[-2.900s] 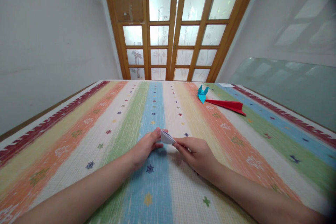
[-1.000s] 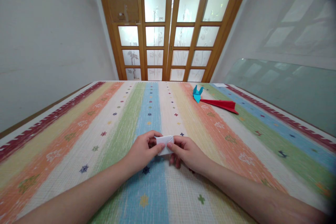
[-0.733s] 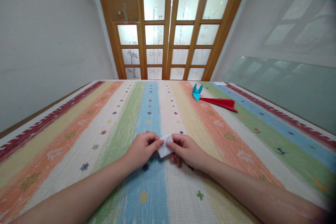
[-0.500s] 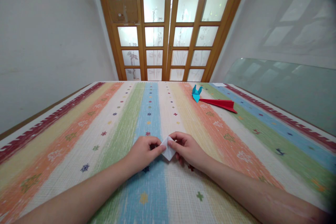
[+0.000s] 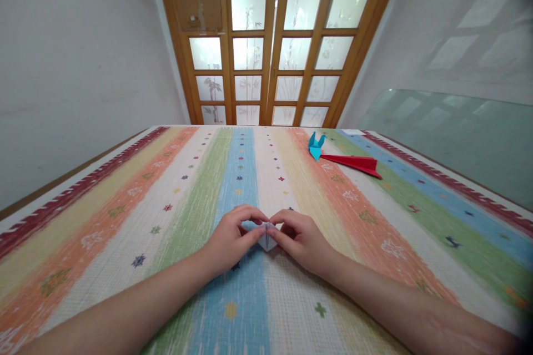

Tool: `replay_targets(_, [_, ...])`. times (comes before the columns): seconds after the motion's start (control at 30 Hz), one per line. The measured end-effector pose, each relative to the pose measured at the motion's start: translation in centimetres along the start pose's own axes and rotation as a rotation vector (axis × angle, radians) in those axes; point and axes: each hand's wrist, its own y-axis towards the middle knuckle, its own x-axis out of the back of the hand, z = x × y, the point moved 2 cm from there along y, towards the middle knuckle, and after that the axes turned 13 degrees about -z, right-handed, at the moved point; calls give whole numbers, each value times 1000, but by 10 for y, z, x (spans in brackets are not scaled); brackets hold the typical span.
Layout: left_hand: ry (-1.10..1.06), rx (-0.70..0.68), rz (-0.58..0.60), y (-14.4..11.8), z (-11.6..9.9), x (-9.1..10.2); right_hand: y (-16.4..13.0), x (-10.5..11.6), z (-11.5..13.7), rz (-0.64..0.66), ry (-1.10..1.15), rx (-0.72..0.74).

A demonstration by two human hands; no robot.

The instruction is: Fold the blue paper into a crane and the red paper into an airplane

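A wooden door (image 5: 275, 44) with frosted glass panes closes off the far end of a white-walled room; before it a table runs toward you under a striped cloth (image 5: 175, 199) in red, orange, green, blue and cream, dotted with small stars and crosses; a glass sheet (image 5: 449, 138) leans against the wall on your right.

Your two bare hands meet at the near middle of the cloth, over the blue stripe; your left hand (image 5: 229, 241) and your right hand (image 5: 302, 239) are closed together on a small white paper (image 5: 267, 238), each thumb and forefinger pinching its upper edge so that the fingertips almost touch; only the lower tip of the paper shows between them, pointing toward you, close above the cloth; whether it rests on the cloth you cannot tell; both forearms lie low over the near edge.

Far up the table on your right, well apart from your hands, a blue paper figure (image 5: 315, 146) stands just beside a red paper plane (image 5: 356, 163), which lies flat on the cloth.
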Motion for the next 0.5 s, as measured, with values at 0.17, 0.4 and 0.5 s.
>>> replay_targets(0.17, [-30,9,14,0,1,1,-1,1,4,-29,-106,120])
replay_targets(0.4, [-16,-9,27,-1,-3,1,-4,0,9,-4,-117,112])
replay_targets(0.5, [-16,-12,6,-1,-4,1,-3,2,8,-7,-110,69])
